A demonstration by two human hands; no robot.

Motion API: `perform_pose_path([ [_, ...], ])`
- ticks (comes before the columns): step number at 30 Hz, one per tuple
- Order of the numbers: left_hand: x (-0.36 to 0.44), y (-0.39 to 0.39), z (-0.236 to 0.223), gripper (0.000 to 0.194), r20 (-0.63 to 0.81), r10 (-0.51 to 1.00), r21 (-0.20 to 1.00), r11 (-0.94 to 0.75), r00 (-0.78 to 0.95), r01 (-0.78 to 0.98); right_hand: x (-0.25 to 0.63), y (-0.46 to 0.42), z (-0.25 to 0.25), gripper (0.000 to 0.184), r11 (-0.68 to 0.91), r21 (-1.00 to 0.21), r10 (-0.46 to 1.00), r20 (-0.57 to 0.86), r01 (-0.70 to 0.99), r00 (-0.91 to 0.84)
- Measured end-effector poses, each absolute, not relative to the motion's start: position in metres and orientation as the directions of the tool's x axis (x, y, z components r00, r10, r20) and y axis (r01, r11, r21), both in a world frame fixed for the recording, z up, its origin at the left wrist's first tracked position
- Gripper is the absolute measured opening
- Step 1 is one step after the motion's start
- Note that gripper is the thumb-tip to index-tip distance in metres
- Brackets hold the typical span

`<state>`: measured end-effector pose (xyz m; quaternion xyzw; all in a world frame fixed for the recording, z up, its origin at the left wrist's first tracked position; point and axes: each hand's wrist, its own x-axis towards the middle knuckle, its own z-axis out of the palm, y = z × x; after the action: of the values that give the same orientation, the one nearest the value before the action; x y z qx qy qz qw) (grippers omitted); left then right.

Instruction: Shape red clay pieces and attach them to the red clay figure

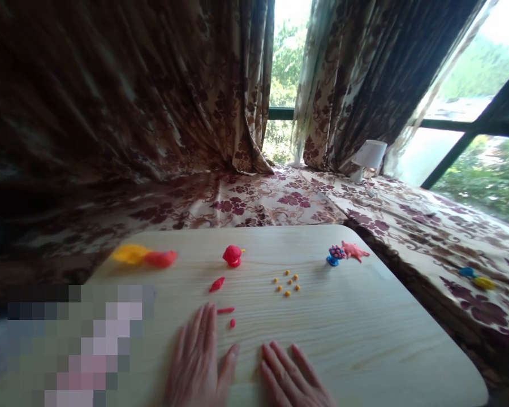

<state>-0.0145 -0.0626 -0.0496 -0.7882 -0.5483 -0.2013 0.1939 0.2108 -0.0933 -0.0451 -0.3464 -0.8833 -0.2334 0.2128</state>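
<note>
My left hand (199,359) lies palm down on the wooden table, fingers stretched and thumb spread, holding nothing. By its fingertips are a thin red clay-like strip (226,310) and a small red ball (232,323). My right hand (294,373) rests flat too, with nothing in it. Beyond the hands sit a pointed red lump (216,284) and a rounded red shape on a base (233,256). Several small orange balls (290,282) form a loose ring with one in the middle. Farther right stands a blue stemmed piece (333,259) with pink dots, against a pink spiky flat piece (354,251).
At the far left of the table (385,339) lie a yellow lump (129,254) and a red lump (160,259), touching. Blue (466,272) and yellow (484,282) pieces rest on the flowered cover at right. A white lamp (371,154) stands near the curtains. Pixelation hides the lower left.
</note>
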Motion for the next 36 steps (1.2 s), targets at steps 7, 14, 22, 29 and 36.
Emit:
perform_pose_path([
  [7, -0.015, -0.062, -0.051, 0.081, 0.530, 0.786, -0.077, -0.329, 0.318, 0.941, 0.215, -0.091, -0.037, 0.065, 0.618, 0.157, 0.673, 0.401, 0.771, -0.621],
  [14, -0.015, -0.062, -0.050, 0.079, 0.518, 0.797, -0.063, -0.327, 0.311, 0.943, 0.215, -0.097, -0.041, 0.045, 0.658, 0.290, 0.537, 0.466, 0.695, -0.703],
  [22, -0.016, -0.062, -0.050, 0.078, 0.521, 0.794, -0.048, -0.338, 0.312, 0.940, 0.217, -0.097, -0.036, 0.035, 0.663, 0.326, 0.494, 0.486, 0.674, -0.721],
  [29, -0.016, -0.061, -0.051, 0.078, 0.503, 0.801, -0.052, -0.346, 0.324, 0.937, 0.223, -0.094, -0.028, 0.045, 0.669, 0.293, 0.551, 0.422, 0.683, -0.720],
  [36, -0.017, -0.061, -0.051, 0.079, 0.511, 0.798, -0.054, -0.339, 0.318, 0.939, 0.227, -0.088, -0.023, 0.072, 0.671, 0.177, 0.659, 0.302, 0.720, -0.689],
])
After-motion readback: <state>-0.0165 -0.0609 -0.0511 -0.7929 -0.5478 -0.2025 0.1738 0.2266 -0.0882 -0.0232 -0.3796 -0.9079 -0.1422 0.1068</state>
